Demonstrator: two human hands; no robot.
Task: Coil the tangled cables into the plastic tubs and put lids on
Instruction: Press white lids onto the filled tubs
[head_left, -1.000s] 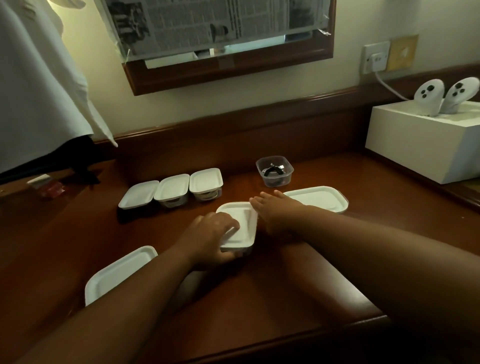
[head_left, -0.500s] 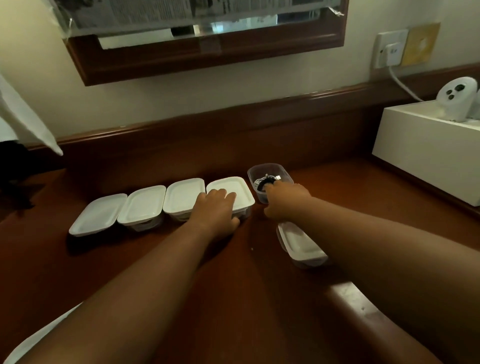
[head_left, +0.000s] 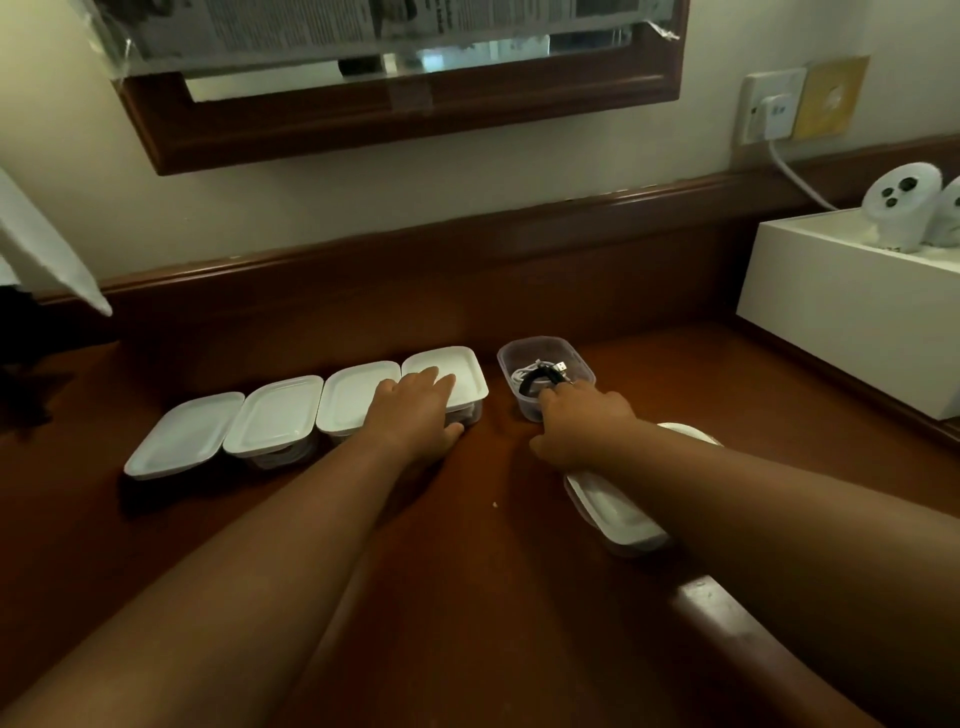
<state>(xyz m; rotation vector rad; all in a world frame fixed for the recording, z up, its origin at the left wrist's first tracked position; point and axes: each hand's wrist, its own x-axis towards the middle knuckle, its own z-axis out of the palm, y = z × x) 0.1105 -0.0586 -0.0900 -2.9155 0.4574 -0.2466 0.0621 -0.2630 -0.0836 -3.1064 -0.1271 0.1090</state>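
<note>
i can't read any words here; the newspaper (head_left: 363, 21) stuck over the mirror (head_left: 405, 98) has lots of tiny print, but it is too small and blurry for me to make out; the yellow plate (head_left: 830, 98) by the wall socket (head_left: 771, 106) has a pale mark on it, but i can't tell what it says; i see no labels or numbers on the tubs, the lids or the white box (head_left: 852, 322)
</note>
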